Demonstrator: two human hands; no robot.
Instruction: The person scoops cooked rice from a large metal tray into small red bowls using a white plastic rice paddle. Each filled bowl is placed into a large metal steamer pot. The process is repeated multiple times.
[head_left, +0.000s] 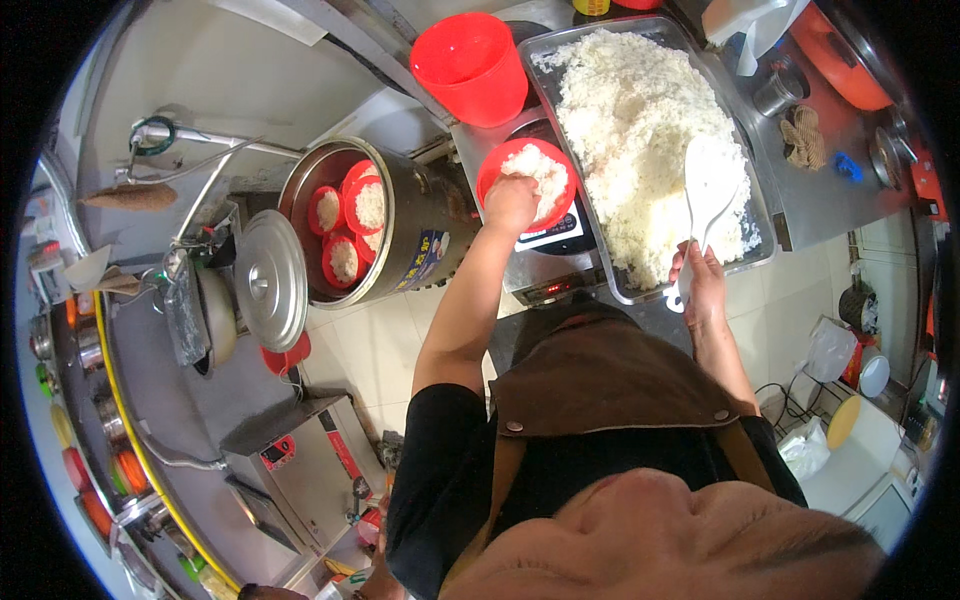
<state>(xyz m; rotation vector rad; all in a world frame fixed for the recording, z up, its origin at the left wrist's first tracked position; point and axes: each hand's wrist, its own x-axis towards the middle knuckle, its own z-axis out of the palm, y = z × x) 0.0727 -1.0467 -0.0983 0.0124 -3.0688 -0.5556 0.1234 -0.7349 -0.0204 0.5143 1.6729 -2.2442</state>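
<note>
A large metal tray (763, 225) holds a wide heap of cooked white rice (637, 142). My right hand (699, 281) is closed round the handle of a white plastic rice paddle (709, 187), whose blade lies over the rice at the tray's right side. Left of the tray, a red plastic bowl (491, 161) has rice in it. My left hand (514, 202) is at this bowl's near left edge with its fingers bent over the rim; the fingertips are partly hidden, at or in the rice.
Left of the counter stands a tall metal barrel (420, 217) with several red bowls of rice (369, 204) inside; a round metal lid (271, 281) leans at its mouth. A red bucket (472, 71) stands behind the bowl. A metal cup (780, 90) and brown gloves (804, 139) lie right of the tray.
</note>
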